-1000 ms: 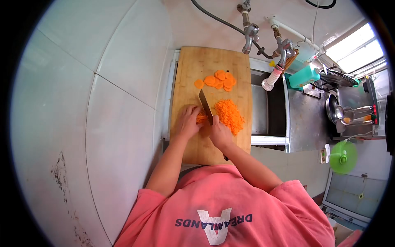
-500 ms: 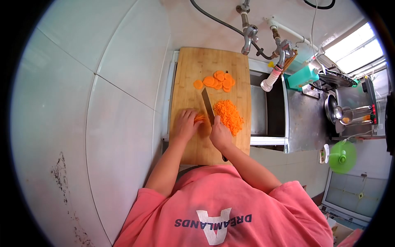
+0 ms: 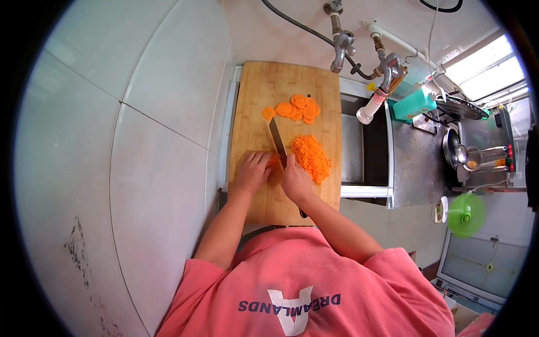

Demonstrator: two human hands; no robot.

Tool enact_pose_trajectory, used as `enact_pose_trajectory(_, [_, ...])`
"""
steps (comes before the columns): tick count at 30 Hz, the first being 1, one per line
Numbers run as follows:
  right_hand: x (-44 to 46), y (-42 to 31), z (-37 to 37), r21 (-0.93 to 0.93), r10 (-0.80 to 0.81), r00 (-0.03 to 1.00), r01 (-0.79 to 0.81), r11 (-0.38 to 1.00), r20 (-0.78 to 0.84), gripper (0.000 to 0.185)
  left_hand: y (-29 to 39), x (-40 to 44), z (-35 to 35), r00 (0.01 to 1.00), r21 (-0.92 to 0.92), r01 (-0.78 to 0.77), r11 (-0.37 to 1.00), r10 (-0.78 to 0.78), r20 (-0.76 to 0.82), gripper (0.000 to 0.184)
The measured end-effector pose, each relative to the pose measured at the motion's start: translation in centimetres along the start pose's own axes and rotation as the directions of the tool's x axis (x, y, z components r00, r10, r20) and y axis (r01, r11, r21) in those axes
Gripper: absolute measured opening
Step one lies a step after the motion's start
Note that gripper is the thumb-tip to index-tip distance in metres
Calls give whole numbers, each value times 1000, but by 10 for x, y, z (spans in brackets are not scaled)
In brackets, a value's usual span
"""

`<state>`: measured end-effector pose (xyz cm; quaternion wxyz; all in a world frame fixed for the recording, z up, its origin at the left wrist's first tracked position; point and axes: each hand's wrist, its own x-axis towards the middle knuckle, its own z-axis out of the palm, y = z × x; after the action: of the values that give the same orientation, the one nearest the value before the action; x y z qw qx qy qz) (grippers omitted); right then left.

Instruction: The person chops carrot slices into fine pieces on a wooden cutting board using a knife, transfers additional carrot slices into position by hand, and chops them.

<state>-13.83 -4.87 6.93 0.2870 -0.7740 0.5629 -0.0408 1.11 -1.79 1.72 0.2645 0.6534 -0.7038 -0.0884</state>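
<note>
My right hand [image 3: 296, 178] grips a kitchen knife [image 3: 277, 139], its broad blade pointing away from me and its dark handle end showing below the hand. Just left of the blade, my left hand [image 3: 254, 169] presses bent fingers on a small bunch of carrot strips [image 3: 273, 161], mostly hidden under the fingertips. To the right of the knife lies a heap of finely diced carrot [image 3: 310, 159]. Farther up are round carrot slices [image 3: 297, 107], overlapping in a cluster, with one slice at its left end near the knife tip. All of this rests on a wooden cutting board [image 3: 255, 84].
The board spans a sink [image 3: 352, 147], whose basin shows on the right. Two taps [image 3: 387, 70] hang above it. A tiled wall [image 3: 163, 168] stands close on the left. Farther right are a teal bottle [image 3: 414, 104], a pan [image 3: 451, 147] and a green fan [image 3: 467, 214].
The knife and my right hand have shifted slightly left, bringing the blade up to the carrot strips by my left fingers. My left hand has barely moved.
</note>
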Motion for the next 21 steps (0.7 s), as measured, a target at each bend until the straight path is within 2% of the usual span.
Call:
enact_pose_trajectory(8, [0,2,-1,39,-3,997,6,999,-72,31,10,1,10,993,9,108,994,-107,-56,36])
enact_pose_trajectory(10, [-4,-3,-8,35,-4,997,6,999,-73,19,11,-1,9,990,2,122,993,-122,-75,36])
enact_pose_trajectory(11, [-5,-4,-9,36,-5,997,7,999,-74,19,11,-3,8,987,-33,121,992,-124,-107,33])
enact_pose_trajectory(13, [-6,-5,-10,37,-5,999,7,999,-47,19,6,-6,8,982,-66,117,991,-125,-139,30])
enact_pose_trajectory(15, [-7,-7,-9,27,-4,999,5,1000,-46,19,1,-5,7,981,-101,-30,994,10,-192,23])
enact_pose_trajectory(21, [-5,-9,-5,10,-14,1000,14,1000,-21,22,6,-3,2,982,-94,-42,995,24,-186,17])
